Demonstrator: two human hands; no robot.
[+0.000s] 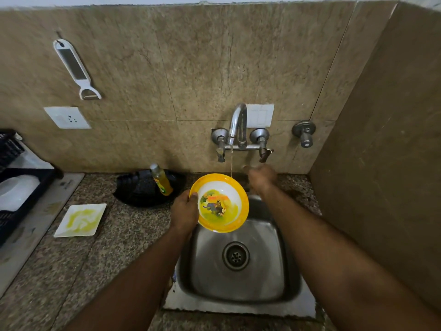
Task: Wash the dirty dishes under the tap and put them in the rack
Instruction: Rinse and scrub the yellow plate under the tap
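My left hand [185, 211] grips the left rim of a yellow-rimmed bowl [220, 203] with a cartoon picture inside, tilted over the steel sink [284, 271]. A thin stream of water falls from the tap [237, 123] onto the bowl's far rim. My right hand [261, 176] is blurred, below the tap's right handle [265, 155], fingers relaxed and holding nothing. A white square plate [81, 219] smeared with yellow-green residue lies on the counter at left. The black rack [16, 211] stands at the far left with a white dish [18, 191] in it.
A bottle of yellow dish soap [161, 179] stands in a black tray [143, 189] behind the counter. A peeler [74, 68] hangs on the wall above a socket [68, 118]. A separate valve [305, 134] sits right of the tap. A stone side wall closes the right.
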